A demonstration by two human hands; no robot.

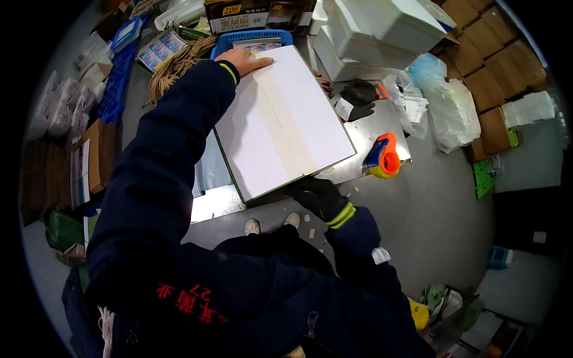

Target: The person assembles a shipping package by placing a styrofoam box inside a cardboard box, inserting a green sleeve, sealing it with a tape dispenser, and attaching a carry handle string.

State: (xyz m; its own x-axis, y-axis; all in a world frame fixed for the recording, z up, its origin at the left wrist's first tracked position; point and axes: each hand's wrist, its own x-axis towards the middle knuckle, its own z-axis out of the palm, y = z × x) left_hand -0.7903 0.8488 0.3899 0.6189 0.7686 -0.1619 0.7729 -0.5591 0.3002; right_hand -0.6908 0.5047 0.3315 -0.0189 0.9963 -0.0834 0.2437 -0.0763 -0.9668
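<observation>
A large white-topped carton [295,112] with dark green edges lies on the metal table [210,206], a strip of clear tape running along its middle seam. My left hand [245,61], bare, rests on the carton's far left corner, its thumb lying on the white top. My right hand [315,194], in a black glove, is at the near edge by the end of the seam; its fingers are partly hidden and its grip is unclear. Right of the carton, an orange tape dispenser [388,157] stands at the table's edge. Beyond the carton, another hand's fingers [322,82] show.
Behind the carton is a blue plastic basket [250,35]. Brown cords [179,65] lie at the back left. Black gloves [358,99] lie to the right, near stacked white foam boxes [358,42] and plastic bags [450,114]. Brown cartons [501,62] are stacked farther right.
</observation>
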